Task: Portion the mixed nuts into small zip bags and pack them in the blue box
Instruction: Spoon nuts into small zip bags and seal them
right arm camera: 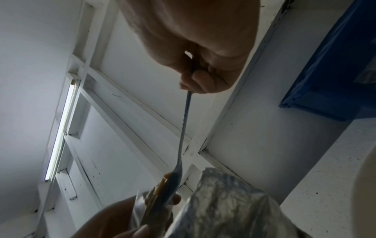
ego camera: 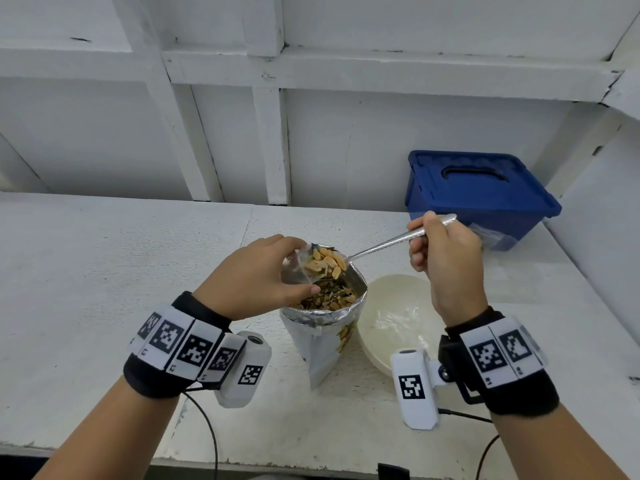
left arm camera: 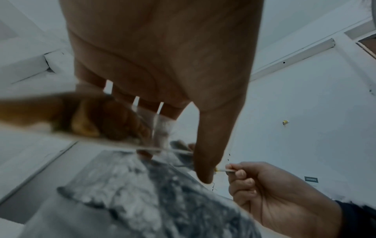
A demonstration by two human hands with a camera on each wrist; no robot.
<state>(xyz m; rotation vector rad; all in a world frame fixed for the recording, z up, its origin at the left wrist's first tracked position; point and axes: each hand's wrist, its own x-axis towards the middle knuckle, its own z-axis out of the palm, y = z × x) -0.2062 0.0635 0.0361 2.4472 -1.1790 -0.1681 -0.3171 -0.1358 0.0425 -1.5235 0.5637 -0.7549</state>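
Left hand (ego camera: 258, 275) pinches the small zip bag (ego camera: 298, 268) open, mouth facing right, directly over the foil nut pouch (ego camera: 325, 323). Right hand (ego camera: 446, 258) grips the spoon (ego camera: 381, 245), its long axis running right-to-left, loaded bowl at the bag mouth (blue box (ego camera: 481, 195) lidded, far right).

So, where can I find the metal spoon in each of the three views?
Head: the spoon runs across the middle, bowl heaped with nuts at the zip bag, handle in the right hand.
Left wrist: only a sliver of the handle shows, lower right, pinched by the right hand.
Right wrist: the spoon hangs down the centre from the right hand.
Shared landmark: the foil nut bag.
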